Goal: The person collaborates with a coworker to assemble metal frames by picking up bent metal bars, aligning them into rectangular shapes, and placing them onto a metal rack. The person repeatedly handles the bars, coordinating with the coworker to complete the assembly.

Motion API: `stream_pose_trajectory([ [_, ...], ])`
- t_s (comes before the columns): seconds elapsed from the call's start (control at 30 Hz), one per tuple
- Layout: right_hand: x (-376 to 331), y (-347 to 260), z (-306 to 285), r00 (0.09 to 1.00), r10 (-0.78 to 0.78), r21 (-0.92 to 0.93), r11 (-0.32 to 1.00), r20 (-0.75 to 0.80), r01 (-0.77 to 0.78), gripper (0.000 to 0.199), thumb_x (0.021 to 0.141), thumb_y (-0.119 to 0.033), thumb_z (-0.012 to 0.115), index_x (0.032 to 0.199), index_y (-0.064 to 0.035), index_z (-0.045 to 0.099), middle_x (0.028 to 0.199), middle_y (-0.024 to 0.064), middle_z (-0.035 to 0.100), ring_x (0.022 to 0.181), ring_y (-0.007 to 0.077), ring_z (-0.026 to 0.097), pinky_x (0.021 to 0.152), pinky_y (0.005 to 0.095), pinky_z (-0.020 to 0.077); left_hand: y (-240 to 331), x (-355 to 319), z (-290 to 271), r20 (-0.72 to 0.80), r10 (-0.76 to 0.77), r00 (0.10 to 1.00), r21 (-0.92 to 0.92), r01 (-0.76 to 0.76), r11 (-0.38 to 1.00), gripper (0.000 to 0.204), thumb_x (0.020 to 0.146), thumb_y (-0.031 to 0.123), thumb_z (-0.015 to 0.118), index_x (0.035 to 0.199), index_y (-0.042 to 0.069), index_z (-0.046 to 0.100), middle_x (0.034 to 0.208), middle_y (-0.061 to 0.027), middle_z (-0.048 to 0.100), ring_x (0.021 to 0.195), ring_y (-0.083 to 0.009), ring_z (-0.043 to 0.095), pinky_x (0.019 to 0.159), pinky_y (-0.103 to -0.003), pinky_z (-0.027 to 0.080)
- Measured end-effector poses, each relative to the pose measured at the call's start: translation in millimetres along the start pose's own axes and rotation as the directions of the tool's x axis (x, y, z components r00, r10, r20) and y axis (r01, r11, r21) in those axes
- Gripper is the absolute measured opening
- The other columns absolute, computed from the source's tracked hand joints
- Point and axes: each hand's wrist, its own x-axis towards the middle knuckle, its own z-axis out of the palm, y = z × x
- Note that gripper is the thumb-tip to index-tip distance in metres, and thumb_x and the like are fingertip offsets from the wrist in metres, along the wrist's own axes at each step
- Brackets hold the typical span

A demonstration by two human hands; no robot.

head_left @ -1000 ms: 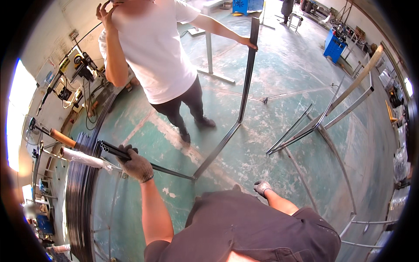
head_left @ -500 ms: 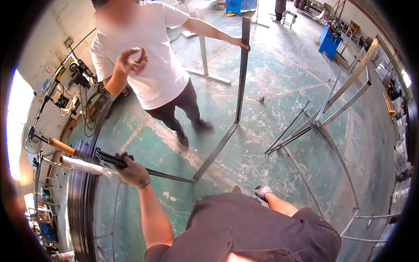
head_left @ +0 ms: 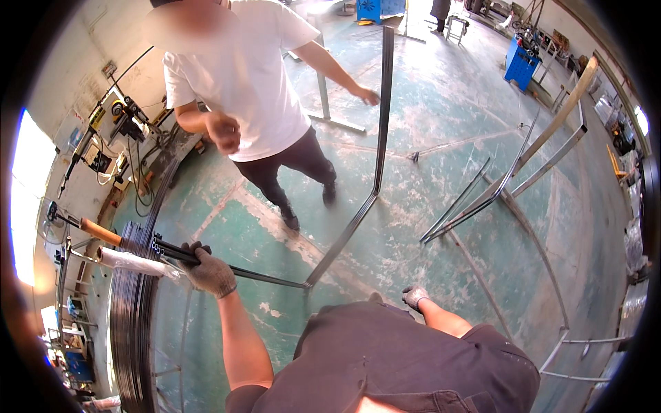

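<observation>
My left hand [head_left: 210, 272], in a grey knitted glove with dark fingers, is closed around one end of a bundle of thin dark metal tubes [head_left: 265, 275]. Their open ends show just beyond my fingers. From there the bundle runs right, bends near the floor, and bends again to a tall upright leg in front of me. Low beside my body hangs my right hand [head_left: 414, 298], also gloved, its fingers loosely curled with nothing visible in them. A co-worker's hand [head_left: 365, 95] is beside the upright leg, apparently off it.
The co-worker [head_left: 265, 89] in a white shirt stands ahead. At left are a stack of long dark tubes [head_left: 131, 330], a wooden handle [head_left: 100, 232] and a plastic-wrapped roller [head_left: 134, 263]. A metal frame [head_left: 544, 155] stands at right, with a blue crate [head_left: 521, 63] farther off.
The co-worker's hand has come off the upright leg of the tubes, and their other hand has dropped lower. Their body has shifted slightly right. My hands have barely moved.
</observation>
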Motion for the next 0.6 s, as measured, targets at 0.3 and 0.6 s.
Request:
stream_pose_trajectory([
  [0.3,10.4,-116.4,-128.8,0.953,-0.236,0.083,0.963,-0.189,0.255,0.048,0.090,-0.032,0.070,0.132,-0.0098,0.074,0.131,0.0188,0.074,0.126,0.0348,0.068,0.109,0.0431,0.0525,-18.0,2.8,-10.0,-0.013,0.066,0.998,0.024,-0.066,0.998,0.034,0.103,0.003,0.053,0.137,-0.002,0.054,0.112,-0.0096,0.065,0.093,-0.0188,0.065,0.081,-0.029,0.055],
  [0.6,167.5,-270.8,-379.6,0.670,-0.424,0.118,0.787,-0.610,0.606,0.060,0.084,-0.037,0.086,0.133,-0.0045,0.071,0.118,0.0142,0.078,0.111,0.0262,0.073,0.101,0.0391,0.0563,3.4,-6.1,2.9,-0.002,0.033,0.999,0.128,-0.033,0.991,0.033,0.103,0.007,0.057,0.134,-0.002,0.056,0.105,-0.0079,0.067,0.086,-0.0192,0.065,0.080,-0.033,0.057],
])
